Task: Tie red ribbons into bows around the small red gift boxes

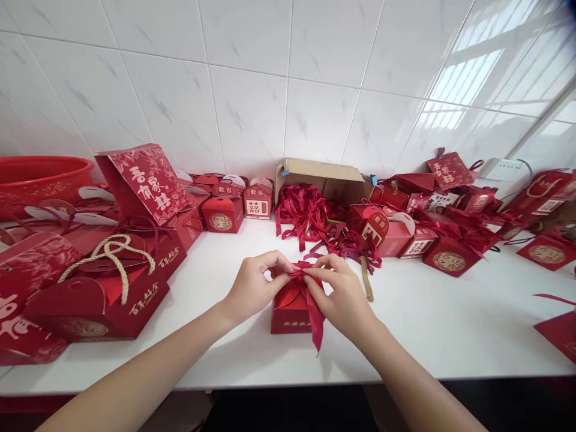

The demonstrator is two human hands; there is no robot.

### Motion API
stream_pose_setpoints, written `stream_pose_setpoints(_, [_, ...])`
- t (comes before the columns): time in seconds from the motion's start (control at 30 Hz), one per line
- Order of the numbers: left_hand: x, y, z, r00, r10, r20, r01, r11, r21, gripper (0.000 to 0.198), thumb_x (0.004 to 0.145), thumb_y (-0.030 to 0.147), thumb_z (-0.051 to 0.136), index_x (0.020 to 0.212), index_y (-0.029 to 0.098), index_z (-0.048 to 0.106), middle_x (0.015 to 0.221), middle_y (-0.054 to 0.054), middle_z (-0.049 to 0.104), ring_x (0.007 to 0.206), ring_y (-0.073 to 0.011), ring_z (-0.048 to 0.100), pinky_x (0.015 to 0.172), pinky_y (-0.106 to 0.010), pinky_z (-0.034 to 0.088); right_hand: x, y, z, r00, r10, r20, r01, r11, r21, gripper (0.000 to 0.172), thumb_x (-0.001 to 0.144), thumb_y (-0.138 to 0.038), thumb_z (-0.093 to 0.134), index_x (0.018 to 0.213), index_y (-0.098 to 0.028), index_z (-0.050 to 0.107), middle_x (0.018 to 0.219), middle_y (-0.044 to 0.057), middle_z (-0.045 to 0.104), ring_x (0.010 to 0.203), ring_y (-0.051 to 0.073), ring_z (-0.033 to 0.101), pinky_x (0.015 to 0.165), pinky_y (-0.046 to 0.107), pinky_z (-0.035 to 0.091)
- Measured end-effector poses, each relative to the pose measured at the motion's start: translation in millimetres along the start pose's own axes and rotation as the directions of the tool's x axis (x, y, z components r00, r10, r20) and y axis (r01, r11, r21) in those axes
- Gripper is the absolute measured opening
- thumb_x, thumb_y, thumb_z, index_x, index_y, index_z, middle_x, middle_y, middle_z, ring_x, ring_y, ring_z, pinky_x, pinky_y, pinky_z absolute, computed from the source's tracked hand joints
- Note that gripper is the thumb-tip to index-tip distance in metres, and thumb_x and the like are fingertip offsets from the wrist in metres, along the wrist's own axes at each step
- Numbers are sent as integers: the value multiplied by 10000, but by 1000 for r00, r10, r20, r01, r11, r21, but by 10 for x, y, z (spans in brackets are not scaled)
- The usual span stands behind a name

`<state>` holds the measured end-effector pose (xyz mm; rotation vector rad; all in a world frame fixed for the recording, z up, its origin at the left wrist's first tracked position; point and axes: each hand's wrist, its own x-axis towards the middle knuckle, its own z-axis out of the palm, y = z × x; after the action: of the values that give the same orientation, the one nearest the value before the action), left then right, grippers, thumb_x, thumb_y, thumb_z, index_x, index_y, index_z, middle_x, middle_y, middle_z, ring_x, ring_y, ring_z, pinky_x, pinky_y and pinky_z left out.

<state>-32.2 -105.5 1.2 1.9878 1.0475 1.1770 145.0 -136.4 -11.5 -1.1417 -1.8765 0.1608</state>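
Observation:
A small red gift box (pixel 292 315) with gold lettering stands upright on the white table (pixel 234 354) in front of me. Red ribbon (pixel 316 324) runs over its top, and one loose tail hangs down the front right side. My left hand (pixel 258 282) pinches the ribbon between thumb and fingers above the lid. From the other side, my right hand (pixel 339 291) pinches the ribbon close to the left fingertips. Both hands partly cover the box top, so the exact shape of the ribbon there is hard to make out.
A cardboard box (pixel 324 168) spills a heap of red ribbons (pixel 303 210) by the tiled wall. Larger gift boxes, one with a rope handle (pixel 114 258), crowd the left beside a red basket (pixel 45 174). Several gift boxes and a white device (pixel 501 169) stand right.

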Motion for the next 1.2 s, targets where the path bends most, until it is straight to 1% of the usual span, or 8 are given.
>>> stream_pose_setpoints(0.17, [-10, -3, 13, 1000, -22, -13, 22, 1000, -6, 68, 758, 155, 564, 719, 170, 618, 722, -9, 668, 684, -142, 623, 631, -243, 492, -9, -13, 30, 996, 72, 55, -73, 997, 14, 191, 837, -200, 593, 983, -183, 715, 892, 86, 603, 859, 220, 576, 763, 386, 519])
stream_pose_setpoints(0.3, [-6, 1, 22, 999, -38, -6, 37, 999, -27, 53, 757, 159, 567, 732, 172, 612, 732, -5, 661, 694, -138, 621, 629, -236, 492, -6, -12, 42, 993, 114, 38, -114, 993, 8, 179, 828, -208, 596, 957, -167, 713, 920, 105, 594, 889, 240, 567, 799, 421, 505])
stream_pose_setpoints(0.43, [-7, -3, 42, 999, -39, -13, 39, 999, -37, 54, 773, 166, 560, 741, 177, 602, 737, 2, 650, 687, -130, 616, 606, -225, 483, 26, -3, 50, 974, 215, 69, -220, 973, 70, 128, 816, -198, 596, 849, -202, 720, 1110, 117, 574, 1087, 283, 526, 949, 495, 421])
stream_pose_setpoints(0.57, [-22, -28, 62, 998, -52, -30, 51, 998, -45, 48, 792, 194, 567, 752, 179, 590, 754, 1, 643, 700, -132, 616, 612, -230, 484, 74, 7, 40, 883, 401, 244, -457, 854, 248, 109, 820, -247, 602, 785, -204, 696, 1352, 92, 473, 1281, 293, 417, 1062, 506, 313])
stream_pose_setpoints(0.73, [-44, -49, 82, 999, -44, -24, 43, 998, -48, 55, 808, 180, 547, 761, 183, 576, 761, 4, 628, 704, -130, 604, 613, -231, 477, 105, 9, 0, 776, 479, 411, -626, 664, 408, 161, 830, -301, 586, 745, -192, 669, 1464, 75, 360, 1359, 279, 337, 1043, 449, 353])
stream_pose_setpoints(0.87, [-42, -41, 126, 998, -43, -36, 41, 997, -69, 49, 814, 196, 562, 766, 186, 558, 745, 11, 604, 671, -114, 578, 591, -221, 455, 100, 3, -3, 755, 452, 475, -655, 563, 505, 178, 797, -354, 636, 724, -201, 689, 1467, 66, 361, 1408, 263, 239, 1049, 412, 344])
stream_pose_setpoints(1.03, [-62, -65, 155, 995, -12, -94, 1, 994, -114, 110, 826, 214, 570, 909, 200, 499, 852, -2, 579, 677, -111, 558, 571, -230, 437, 75, 7, 47, 782, 474, 404, -619, 514, 594, 242, 763, -441, 667, 740, -206, 720, 1437, 74, 400, 1421, 268, 181, 1105, 422, 254])
stream_pose_setpoints(1.2, [-95, -51, 124, 998, 55, 15, -55, 998, -28, 120, 784, 214, 621, 893, 187, 579, 861, -31, 623, 787, -159, 586, 705, -288, 468, 42, -35, 50, 765, 509, 394, -624, 435, 649, 242, 728, -465, 700, 772, -231, 745, 1461, 43, 366, 1395, 279, 238, 1071, 402, 309])
